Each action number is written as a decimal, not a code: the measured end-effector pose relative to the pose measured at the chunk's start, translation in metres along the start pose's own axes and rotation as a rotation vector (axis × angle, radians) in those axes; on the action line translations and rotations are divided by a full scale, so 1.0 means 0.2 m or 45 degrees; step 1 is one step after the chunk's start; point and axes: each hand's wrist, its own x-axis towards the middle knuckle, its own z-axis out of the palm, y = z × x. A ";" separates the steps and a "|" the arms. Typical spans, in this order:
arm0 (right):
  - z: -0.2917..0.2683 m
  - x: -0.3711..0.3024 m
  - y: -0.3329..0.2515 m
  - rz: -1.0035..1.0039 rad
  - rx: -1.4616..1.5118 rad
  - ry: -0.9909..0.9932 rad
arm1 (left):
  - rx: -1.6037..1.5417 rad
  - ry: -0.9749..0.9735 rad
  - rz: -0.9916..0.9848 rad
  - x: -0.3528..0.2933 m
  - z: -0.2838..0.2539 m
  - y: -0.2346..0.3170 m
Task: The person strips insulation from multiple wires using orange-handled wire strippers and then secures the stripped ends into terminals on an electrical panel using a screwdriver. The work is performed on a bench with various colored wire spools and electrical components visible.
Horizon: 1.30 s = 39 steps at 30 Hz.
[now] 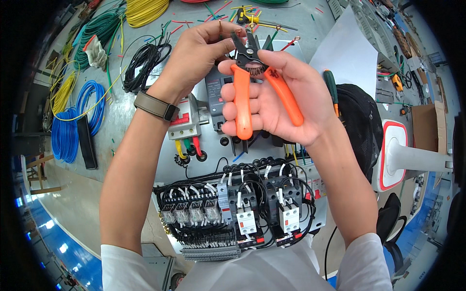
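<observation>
My right hand (303, 99) holds a pair of wire strippers (251, 54) with orange handles and black jaws. The handles are spread apart in the palm. Beside the jaws, the fingertips of my left hand (196, 53) are pinched on a wire whose bent copper end (238, 31) shows by the tool's tip; most of this wire is hidden by the fingers. Beneath my hands stands a grey panel with a white circuit breaker (183, 119) with red toggles and a dark grey breaker (214, 94). A green wire (273, 37) and a red wire (291, 43) with looped copper ends stick up behind the strippers.
Close to my body lies a wired board with clear relays (196, 212) and white-fronted contactors (246, 222). Blue wire coils (68, 136) and a black wire bundle (145, 65) sit left. A green-handled screwdriver (331, 86), a black bag (359, 126) and white paper (347, 58) lie right.
</observation>
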 end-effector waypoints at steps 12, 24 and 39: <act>-0.06 0.04 0.00 -0.038 -0.115 -0.001 | -0.003 -0.027 0.014 0.00 -0.01 -0.01; -0.05 0.06 0.02 -0.075 -0.061 0.011 | 0.001 0.014 0.003 0.00 0.00 0.00; -0.01 0.07 0.04 -0.083 -0.119 0.072 | 0.018 0.018 -0.028 0.01 0.00 -0.01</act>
